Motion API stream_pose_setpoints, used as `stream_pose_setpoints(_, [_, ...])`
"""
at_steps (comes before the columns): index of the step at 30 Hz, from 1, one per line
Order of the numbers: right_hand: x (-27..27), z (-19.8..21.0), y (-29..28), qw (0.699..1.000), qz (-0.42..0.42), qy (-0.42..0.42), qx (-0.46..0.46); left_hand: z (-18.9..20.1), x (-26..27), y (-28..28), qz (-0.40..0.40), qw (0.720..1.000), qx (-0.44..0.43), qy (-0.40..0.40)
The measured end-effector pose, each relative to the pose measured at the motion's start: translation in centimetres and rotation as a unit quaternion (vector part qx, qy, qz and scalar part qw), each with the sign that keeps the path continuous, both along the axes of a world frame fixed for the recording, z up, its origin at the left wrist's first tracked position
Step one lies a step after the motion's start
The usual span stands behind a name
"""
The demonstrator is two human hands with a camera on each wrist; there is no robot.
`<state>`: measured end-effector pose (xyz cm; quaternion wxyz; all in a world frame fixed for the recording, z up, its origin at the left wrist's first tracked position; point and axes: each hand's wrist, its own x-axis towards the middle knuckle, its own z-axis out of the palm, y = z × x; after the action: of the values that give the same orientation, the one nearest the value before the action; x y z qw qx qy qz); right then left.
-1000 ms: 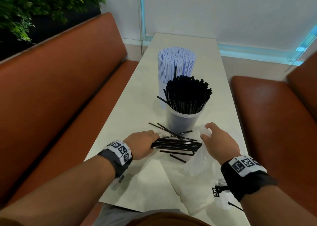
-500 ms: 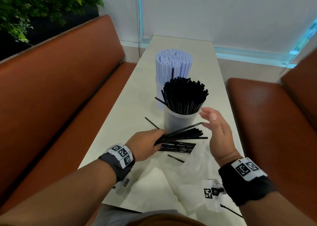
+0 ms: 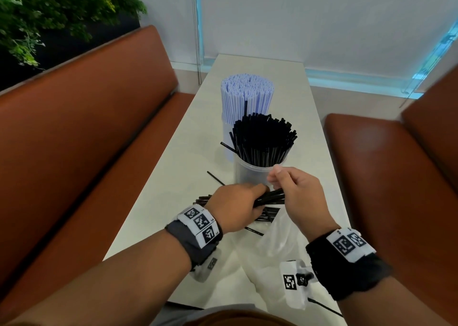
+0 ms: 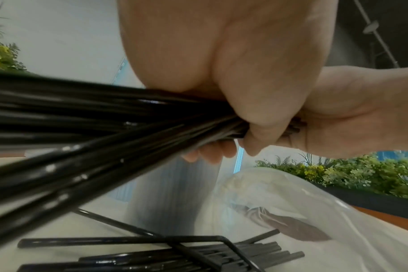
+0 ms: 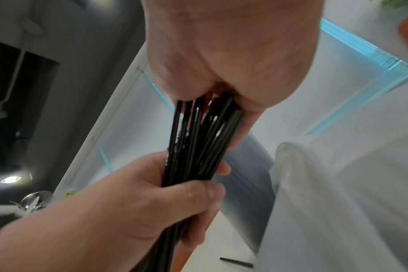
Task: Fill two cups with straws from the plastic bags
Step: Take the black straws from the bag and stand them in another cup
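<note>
Black straws (image 3: 264, 140) in clear cup (image 3: 250, 174), pale lavender-white striped straws (image 3: 246, 95) behind. Table (image 3: 309, 117) off-white. Benches (image 3: 81, 140) rusty brown leather. Wristbands (image 3: 195, 229) dark w/ black-and-white square codes. Bag (image 3: 275, 246) see-through. Plant (image 3: 49, 11) green.

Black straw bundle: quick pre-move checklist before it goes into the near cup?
1. Bundle held: ok. Left hand and right hand both grip the black straw bundle.
2. Bundle clear of the table: ok, lifted in the left wrist view.
3. Straw ends squared up: not ok, they fan apart in the left wrist view.
4. Room in the near cup: cannot tell; already crowded with black straws, one leaning out left.
5. Path clear: ok, nothing between the hands and the cup rim.
6. Nothing left behind: not ok. Loose straws still lie on the table beside the plastic bag.
</note>
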<state>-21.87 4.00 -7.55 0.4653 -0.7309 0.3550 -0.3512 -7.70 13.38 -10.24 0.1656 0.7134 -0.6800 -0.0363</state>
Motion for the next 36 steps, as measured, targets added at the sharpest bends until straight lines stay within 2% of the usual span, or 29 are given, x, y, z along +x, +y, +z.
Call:
stream_pose_setpoints(2, [-0.4,-0.1,-0.1,0.996,-0.022,-0.071,0.051,0.7,0.5,0.0,0.007,0.998,-0.015,0.066])
stream_pose_setpoints(5, [-0.2,-0.3,-0.5,0.961,-0.038,-0.154,0.227,3.2,0.8,-0.1,0.023,0.968,-0.081,0.235])
stream_pose_setpoints(6, [0.0,-0.4,-0.6,0.946,-0.034,-0.155,0.282,4.2,0.6,-0.3,0.025,0.943,-0.12,0.31])
stream_pose_setpoints(7, [0.2,-0.5,-0.7,0.93,-0.023,-0.155,0.331,5.4,0.3,-0.7,0.023,0.904,-0.165,0.393])
stream_pose_setpoints(9, [0.5,-0.6,-0.6,0.893,0.005,-0.17,0.417,7.4,-0.2,-1.4,0.015,0.806,-0.252,0.535])
stream_pose_setpoints(11, [0.7,-0.4,-0.2,0.854,0.027,-0.208,0.477,8.6,-0.6,-2.2,0.011,0.733,-0.317,0.601])
stream_pose_setpoints(13, [1.1,-0.2,0.1,0.822,0.048,-0.24,0.514,8.7,-1.4,-2.8,0.024,0.693,-0.332,0.639])
stream_pose_setpoints(16, [1.5,0.2,0.3,0.809,0.078,-0.241,0.53,7.7,-2.4,-3.3,0.042,0.683,-0.306,0.662])
stream_pose_setpoints(20, [0.9,-0.1,-0.4,0.83,0.11,-0.216,0.502,7.2,-1.7,-3.5,0.059,0.663,-0.321,0.674])
stream_pose_setpoints(22, [0.9,0.2,-0.1,0.859,0.155,-0.173,0.456,7.1,-1.5,-3.5,0.056,0.671,-0.308,0.672])
stream_pose_setpoints(23, [0.9,0.2,-0.1,0.884,0.168,-0.146,0.41,6.9,-1.4,-3.5,0.057,0.673,-0.301,0.673])
stream_pose_setpoints(25, [0.9,0.3,-0.2,0.942,0.174,-0.095,0.272,6.6,-1.1,-3.6,0.063,0.663,-0.294,0.685])
stream_pose_setpoints(26, [0.9,0.5,-0.3,0.961,0.186,-0.06,0.196,6.5,-0.9,-3.5,0.065,0.658,-0.289,0.693])
stream_pose_setpoints(27, [0.9,0.6,-0.2,0.968,0.213,-0.013,0.135,6.4,-0.9,-3.4,0.066,0.659,-0.277,0.697])
stream_pose_setpoints(29, [1.2,0.6,0.0,0.962,0.253,0.085,0.066,6.0,-1.3,-3.2,0.07,0.675,-0.244,0.693])
stream_pose_setpoints(31, [1.4,0.1,0.3,0.965,0.231,0.11,0.052,5.9,-1.5,-2.9,0.069,0.676,-0.228,0.698])
stream_pose_setpoints(35, [0.5,-1.2,0.3,0.972,0.194,0.128,0.038,7.4,0.1,-2.5,0.048,0.629,-0.263,0.73])
stream_pose_setpoints(36, [0.5,-1.4,0.4,0.973,0.186,0.131,0.037,7.7,0.5,-2.5,0.039,0.625,-0.271,0.731])
